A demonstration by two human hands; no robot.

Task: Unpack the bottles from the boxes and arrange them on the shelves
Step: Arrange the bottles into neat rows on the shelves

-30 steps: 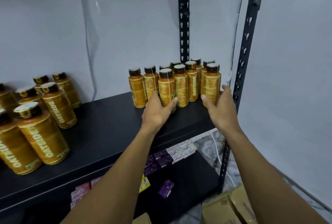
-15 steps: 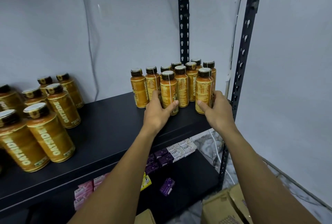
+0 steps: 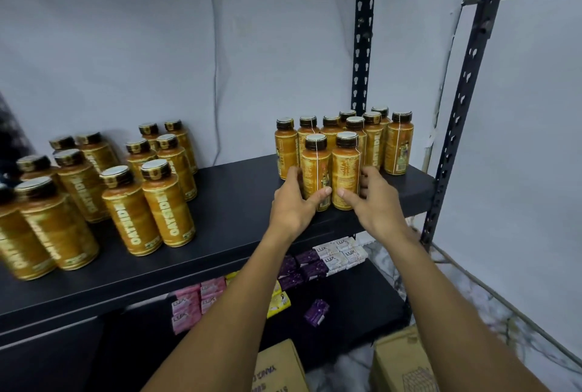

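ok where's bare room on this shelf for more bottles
Free: black metal shelf between the left gold bottle cluster and the right gold bottle cluster, and along its front. Crowded: back right, where left hand and right hand each grip a front bottle.

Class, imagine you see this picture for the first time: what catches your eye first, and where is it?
Mid-frame, the left hand grips the left front bottle and the right hand grips the right front bottle, ahead of a tight bottle cluster at the right end of the black shelf. A looser group of golden bottles stands at its left end; soap packs lie on the shelf below.
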